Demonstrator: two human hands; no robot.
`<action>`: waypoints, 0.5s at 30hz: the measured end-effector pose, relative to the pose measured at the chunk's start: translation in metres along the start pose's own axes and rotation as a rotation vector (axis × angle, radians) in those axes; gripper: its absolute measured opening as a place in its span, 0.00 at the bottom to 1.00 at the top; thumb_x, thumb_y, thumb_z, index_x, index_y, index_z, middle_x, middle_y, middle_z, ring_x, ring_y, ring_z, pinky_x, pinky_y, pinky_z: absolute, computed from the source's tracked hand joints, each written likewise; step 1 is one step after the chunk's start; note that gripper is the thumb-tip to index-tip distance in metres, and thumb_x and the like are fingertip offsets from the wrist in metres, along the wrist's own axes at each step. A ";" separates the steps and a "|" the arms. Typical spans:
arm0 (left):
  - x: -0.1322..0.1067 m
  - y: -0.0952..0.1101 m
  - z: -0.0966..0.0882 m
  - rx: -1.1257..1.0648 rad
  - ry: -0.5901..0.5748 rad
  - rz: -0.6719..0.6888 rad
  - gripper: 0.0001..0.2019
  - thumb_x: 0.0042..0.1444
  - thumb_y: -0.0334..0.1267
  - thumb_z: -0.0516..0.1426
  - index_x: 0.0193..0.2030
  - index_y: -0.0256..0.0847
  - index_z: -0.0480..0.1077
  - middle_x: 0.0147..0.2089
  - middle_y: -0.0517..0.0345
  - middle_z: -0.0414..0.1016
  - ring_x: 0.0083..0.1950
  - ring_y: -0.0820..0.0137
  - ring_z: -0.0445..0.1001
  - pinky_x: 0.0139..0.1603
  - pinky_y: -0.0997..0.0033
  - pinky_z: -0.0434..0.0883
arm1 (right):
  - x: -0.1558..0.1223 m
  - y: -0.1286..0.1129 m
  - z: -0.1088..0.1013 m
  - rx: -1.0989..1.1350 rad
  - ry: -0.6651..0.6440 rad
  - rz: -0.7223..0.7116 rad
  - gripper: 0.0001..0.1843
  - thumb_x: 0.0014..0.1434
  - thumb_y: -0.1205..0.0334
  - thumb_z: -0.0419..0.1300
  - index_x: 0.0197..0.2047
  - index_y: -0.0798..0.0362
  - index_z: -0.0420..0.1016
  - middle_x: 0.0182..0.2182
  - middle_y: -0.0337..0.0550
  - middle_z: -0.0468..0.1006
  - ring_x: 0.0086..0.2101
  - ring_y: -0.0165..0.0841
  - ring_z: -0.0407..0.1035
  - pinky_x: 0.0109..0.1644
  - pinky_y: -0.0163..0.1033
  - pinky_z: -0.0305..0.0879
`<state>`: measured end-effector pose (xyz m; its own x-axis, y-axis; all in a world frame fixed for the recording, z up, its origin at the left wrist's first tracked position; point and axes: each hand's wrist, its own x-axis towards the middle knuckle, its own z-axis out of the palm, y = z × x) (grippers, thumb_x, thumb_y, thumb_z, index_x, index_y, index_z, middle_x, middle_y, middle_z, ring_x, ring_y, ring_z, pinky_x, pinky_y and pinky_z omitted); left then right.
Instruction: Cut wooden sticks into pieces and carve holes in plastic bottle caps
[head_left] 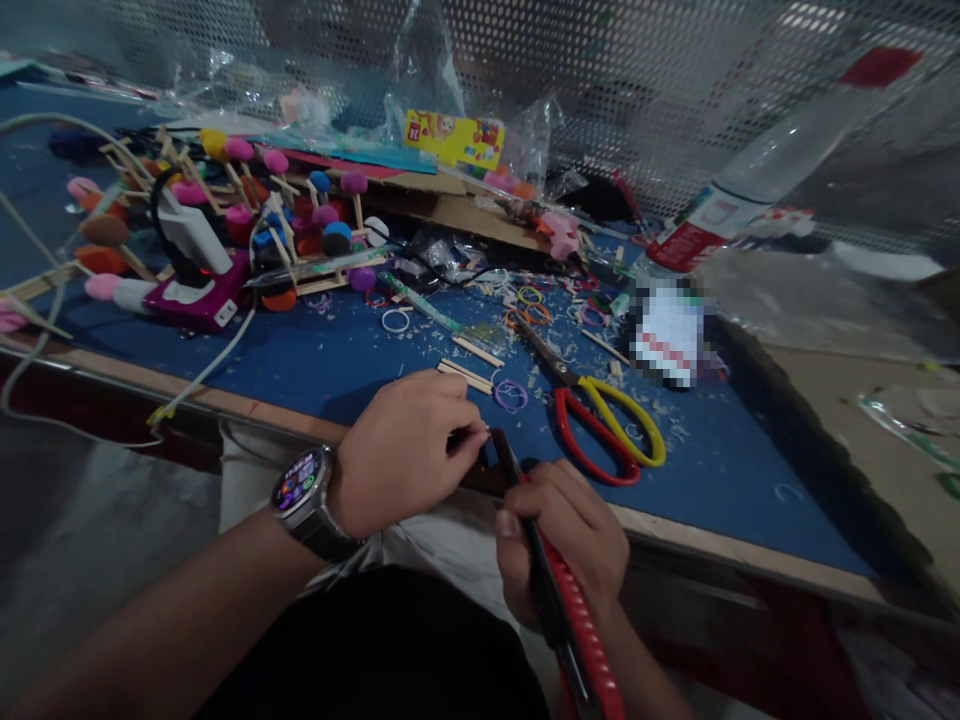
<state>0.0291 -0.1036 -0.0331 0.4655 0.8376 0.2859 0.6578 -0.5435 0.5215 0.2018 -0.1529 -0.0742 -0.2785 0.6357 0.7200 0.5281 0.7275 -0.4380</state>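
R hand [566, 535]: cutter [576, 615] @ tbl edge [697, 538] | L hand [409, 450] adj | scissors [572, 378] beyond

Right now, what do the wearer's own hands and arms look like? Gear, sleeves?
Left hand: ungloved; smartwatch at the wrist, round silvery case, dark strap, lit multicoloured screen. Right hand: ungloved, no watch visible. No sleeves show on the visible forearms.
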 end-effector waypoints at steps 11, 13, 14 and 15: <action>-0.001 -0.002 0.000 -0.024 0.012 0.007 0.09 0.61 0.33 0.59 0.30 0.39 0.77 0.31 0.58 0.74 0.37 0.68 0.72 0.38 0.66 0.66 | -0.001 -0.001 0.003 -0.002 0.041 0.016 0.09 0.57 0.73 0.55 0.30 0.49 0.61 0.22 0.35 0.62 0.24 0.31 0.57 0.31 0.41 0.54; -0.001 -0.003 0.000 -0.041 0.008 0.007 0.09 0.61 0.33 0.59 0.31 0.39 0.77 0.32 0.58 0.74 0.37 0.68 0.72 0.39 0.66 0.66 | 0.000 -0.001 0.004 0.008 0.054 0.029 0.10 0.57 0.73 0.55 0.29 0.49 0.61 0.22 0.35 0.61 0.24 0.31 0.57 0.30 0.41 0.53; 0.000 -0.003 0.000 -0.041 0.002 0.005 0.09 0.61 0.33 0.59 0.31 0.39 0.77 0.32 0.57 0.74 0.37 0.67 0.72 0.39 0.66 0.66 | 0.000 -0.001 0.004 0.010 0.051 0.033 0.10 0.57 0.73 0.55 0.29 0.50 0.61 0.22 0.35 0.61 0.25 0.31 0.57 0.30 0.41 0.52; 0.000 -0.002 0.000 -0.037 -0.004 0.003 0.09 0.61 0.33 0.59 0.31 0.38 0.77 0.32 0.57 0.74 0.38 0.67 0.72 0.39 0.66 0.66 | 0.001 -0.002 0.004 0.010 0.045 0.035 0.10 0.57 0.73 0.55 0.29 0.50 0.61 0.23 0.35 0.61 0.25 0.31 0.57 0.30 0.41 0.52</action>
<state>0.0274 -0.1023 -0.0342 0.4700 0.8355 0.2846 0.6340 -0.5439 0.5498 0.1977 -0.1525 -0.0749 -0.2236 0.6491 0.7271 0.5291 0.7073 -0.4688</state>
